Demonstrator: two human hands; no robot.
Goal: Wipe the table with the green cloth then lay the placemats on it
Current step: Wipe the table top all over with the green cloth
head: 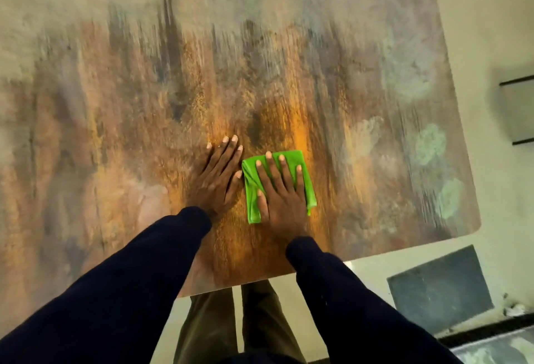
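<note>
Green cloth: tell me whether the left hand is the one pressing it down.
No, the right hand lies flat on the green cloth, while the left hand rests on the table beside it.

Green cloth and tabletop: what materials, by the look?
Folded bright green cloth: soft matte fabric, perhaps microfibre; it creases under the flat right hand. Rectangular rust-and-grey mottled table: smooth hard top with slight sheen, streaked pattern; laminate or stone look, cannot tell which.

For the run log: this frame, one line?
step: wipe; right hand flat on green cloth; left hand flat on table
</note>
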